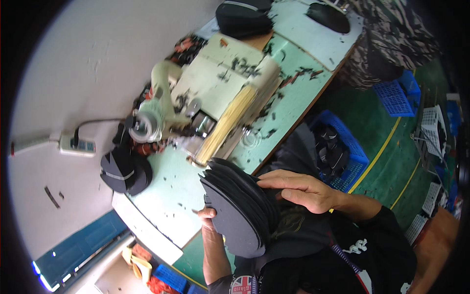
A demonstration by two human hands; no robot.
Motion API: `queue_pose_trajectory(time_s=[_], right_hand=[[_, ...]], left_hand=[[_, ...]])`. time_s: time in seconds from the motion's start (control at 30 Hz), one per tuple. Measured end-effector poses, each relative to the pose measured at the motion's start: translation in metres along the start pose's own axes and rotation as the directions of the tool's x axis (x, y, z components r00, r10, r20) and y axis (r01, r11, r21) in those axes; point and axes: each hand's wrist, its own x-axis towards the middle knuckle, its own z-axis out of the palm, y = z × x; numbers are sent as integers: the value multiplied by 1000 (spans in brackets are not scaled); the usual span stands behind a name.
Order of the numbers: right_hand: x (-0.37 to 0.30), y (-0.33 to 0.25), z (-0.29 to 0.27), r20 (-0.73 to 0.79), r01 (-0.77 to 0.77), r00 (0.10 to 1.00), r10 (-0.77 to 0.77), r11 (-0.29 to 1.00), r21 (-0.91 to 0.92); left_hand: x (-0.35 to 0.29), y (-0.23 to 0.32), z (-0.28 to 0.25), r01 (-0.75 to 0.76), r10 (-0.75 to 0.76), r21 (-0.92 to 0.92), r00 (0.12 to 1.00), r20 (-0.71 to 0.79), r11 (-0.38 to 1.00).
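Observation:
A thick stack of black, curved, flat cut pieces (pixel 235 213) is tilted upright close to my body, its layers fanned slightly apart at the top. My left hand (pixel 207 215) is closed round the stack's left edge, thumb on the near face and the other fingers mostly hidden behind it. Against the right side of the stack lies my right hand (pixel 306 192), its fingers stretched out and their tips touching the upper layers. Just beyond the stack is a cream-coloured machine (pixel 223 61) with a long yellow ribbed part (pixel 227 126) along its side.
Black scraps litter the pale green table (pixel 166 196). One tied black stack (pixel 126 171) stands at left, another (pixel 245 18) at the far end. A blue basket (pixel 360 164) of dark pieces sits right of the table. Someone in patterned clothing (pixel 391 34) is at the far right.

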Motion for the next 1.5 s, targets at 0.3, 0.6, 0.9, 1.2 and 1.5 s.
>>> queue_pose_trajectory(time_s=[0.3, 0.6, 0.9, 1.2, 1.5], right_hand=[[31, 26, 33, 200, 391, 915, -350, 650, -652], [32, -9, 5, 321, 620, 708, -630, 337, -708], [6, 7, 8, -200, 8, 816, -543, 357, -934], [-12, 54, 34, -154, -122, 979, 131, 990, 69], [42, 64, 26, -3, -199, 971, 238, 805, -559]], left_hand=[[-42, -59, -27, -274, 271, -94, 962, -36, 957], [-32, -68, -50, -287, 317, -208, 939, 132, 935], [-30, -62, -67, -290, 361, -263, 889, 283, 920], [-40, -44, -51, -43, 52, -260, 998, 30, 965], [-27, 45, 49, 225, -86, 661, 968, -237, 715]])
